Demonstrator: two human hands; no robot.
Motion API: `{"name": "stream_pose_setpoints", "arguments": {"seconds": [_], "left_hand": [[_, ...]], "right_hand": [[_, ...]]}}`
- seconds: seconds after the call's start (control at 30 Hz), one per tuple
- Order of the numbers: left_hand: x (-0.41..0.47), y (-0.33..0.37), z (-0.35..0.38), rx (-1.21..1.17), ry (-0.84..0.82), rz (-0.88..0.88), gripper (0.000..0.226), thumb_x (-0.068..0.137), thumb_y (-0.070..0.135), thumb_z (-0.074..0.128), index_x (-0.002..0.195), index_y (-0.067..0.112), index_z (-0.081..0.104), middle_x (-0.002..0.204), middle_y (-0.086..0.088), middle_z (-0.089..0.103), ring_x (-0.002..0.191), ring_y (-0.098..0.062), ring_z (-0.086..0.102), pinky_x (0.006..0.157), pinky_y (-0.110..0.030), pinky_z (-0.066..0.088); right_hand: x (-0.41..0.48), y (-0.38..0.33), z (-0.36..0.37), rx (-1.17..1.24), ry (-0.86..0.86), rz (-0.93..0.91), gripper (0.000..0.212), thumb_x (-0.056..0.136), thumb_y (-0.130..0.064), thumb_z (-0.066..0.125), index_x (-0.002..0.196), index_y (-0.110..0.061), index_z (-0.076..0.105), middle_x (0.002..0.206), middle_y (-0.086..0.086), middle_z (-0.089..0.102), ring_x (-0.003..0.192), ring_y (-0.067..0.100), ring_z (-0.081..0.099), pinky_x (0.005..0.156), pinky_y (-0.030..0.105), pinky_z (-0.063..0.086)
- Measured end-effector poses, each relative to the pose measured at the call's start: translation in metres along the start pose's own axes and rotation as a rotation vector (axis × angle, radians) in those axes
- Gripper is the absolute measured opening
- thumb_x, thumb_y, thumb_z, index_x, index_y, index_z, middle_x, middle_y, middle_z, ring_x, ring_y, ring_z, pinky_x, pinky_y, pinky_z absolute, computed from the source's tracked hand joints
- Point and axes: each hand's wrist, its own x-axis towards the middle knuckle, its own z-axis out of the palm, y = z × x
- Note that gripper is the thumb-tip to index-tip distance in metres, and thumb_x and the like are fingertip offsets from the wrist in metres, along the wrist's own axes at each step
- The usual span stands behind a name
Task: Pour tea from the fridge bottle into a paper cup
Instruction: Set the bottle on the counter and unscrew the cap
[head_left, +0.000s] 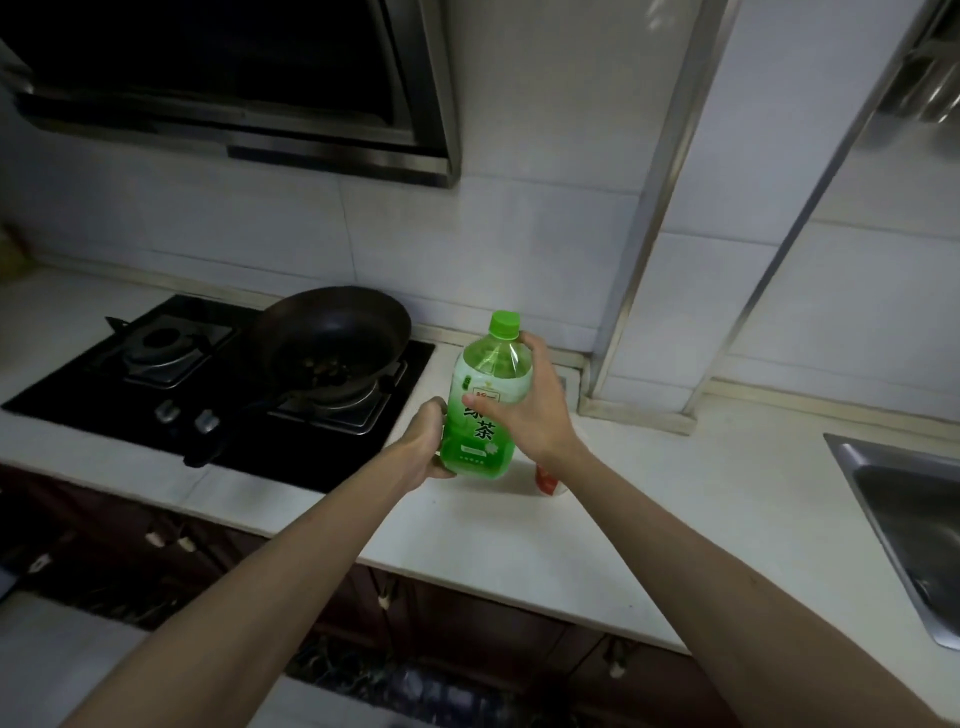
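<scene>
The green tea bottle (485, 415), its cap (505, 323) on, is upright over the white bench (467, 540). The left hand (423, 441) curls round its lower part; the right hand (527, 410) wraps its shoulder. A paper cup (546, 480) stands behind the right wrist, mostly hidden

Bottle (485, 400) on counter (649, 499), between stove (78, 395) and sink (904, 514).

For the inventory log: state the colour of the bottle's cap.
Bright green cap on the bottle, best in the head view.
</scene>
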Motion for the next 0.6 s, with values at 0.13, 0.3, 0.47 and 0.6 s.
{"name": "stream_pose_setpoints", "arguments": {"seconds": [0.13, 0.3, 0.47, 0.6], "left_hand": [[0.033, -0.002, -0.015, 0.019, -0.031, -0.05, 0.036, 0.099, 0.023, 0.025, 0.084, 0.013, 0.056, 0.081, -0.012, 0.062, 0.077, -0.025, 0.058, 0.088, -0.045, 0.051], [0.071, -0.009, -0.027, 0.022, -0.078, -0.124, 0.036, 0.099, 0.021, 0.026, 0.083, 0.011, 0.057, 0.079, -0.013, 0.061, 0.072, -0.024, 0.058, 0.067, -0.033, 0.051], [0.104, -0.023, -0.031, 0.061, -0.137, -0.183, 0.035, 0.096, 0.022, 0.028, 0.083, 0.012, 0.058, 0.079, -0.012, 0.062, 0.074, -0.025, 0.059, 0.084, -0.038, 0.052], [0.124, -0.036, -0.028, 0.075, -0.143, -0.224, 0.035, 0.097, 0.021, 0.029, 0.078, 0.011, 0.057, 0.077, -0.012, 0.062, 0.071, -0.023, 0.058, 0.071, -0.031, 0.05]], "right_hand": [[0.009, 0.018, 0.021, -0.03, 0.016, 0.034, 0.082, 0.058, -0.045, 0.088, 0.123, -0.049, 0.038, 0.12, -0.007, 0.059, 0.114, 0.017, 0.058, 0.095, 0.048, 0.051], [0.019, 0.043, 0.043, -0.054, 0.023, 0.109, 0.084, 0.058, -0.046, 0.087, 0.127, -0.044, 0.039, 0.122, -0.004, 0.056, 0.116, 0.015, 0.056, 0.097, 0.047, 0.05], [0.02, 0.064, 0.057, -0.095, 0.055, 0.171, 0.087, 0.058, -0.047, 0.086, 0.13, -0.031, 0.04, 0.122, -0.001, 0.056, 0.114, 0.015, 0.056, 0.096, 0.045, 0.051], [0.016, 0.08, 0.06, -0.1, 0.053, 0.195, 0.084, 0.061, -0.042, 0.087, 0.13, -0.029, 0.041, 0.122, -0.003, 0.053, 0.115, 0.016, 0.053, 0.096, 0.045, 0.05]]}}
